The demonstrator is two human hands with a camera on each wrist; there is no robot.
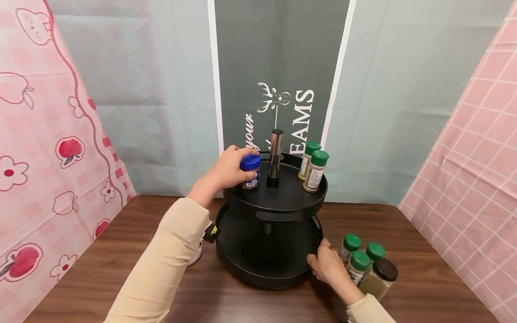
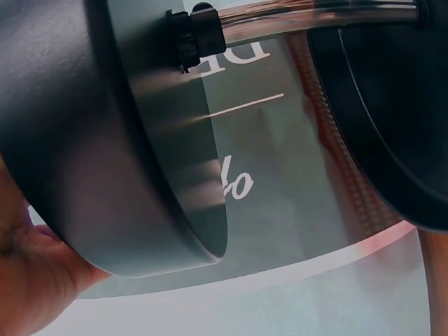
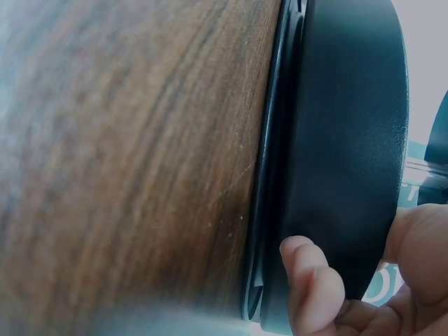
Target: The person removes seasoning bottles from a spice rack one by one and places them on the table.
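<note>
A black two-tier turntable tray [image 1: 278, 205] stands on the table, with a shiny metal post [image 1: 275, 157] rising through its middle. My left hand [image 1: 231, 168] grips a small blue-lidded jar [image 1: 252, 176] at the left of the upper tier. In the left wrist view only part of this hand [image 2: 38, 273] shows, behind the upper tray's side. Down at the right edge of the lower tier [image 1: 258, 281], my right hand [image 1: 328, 264] holds the rim. Its fingertips [image 3: 318, 297] press on the tray's outer wall, with the thumb over the inner side.
Two green-capped spice bottles [image 1: 316, 172] stand on the upper tier's right side. Close by my right forearm are several more green-capped bottles [image 1: 374, 251] and a dark-lidded jar [image 1: 379, 278]. A round, light-rimmed object [image 1: 195, 256] is partly hidden by the left sleeve. Fabric hangs behind the table.
</note>
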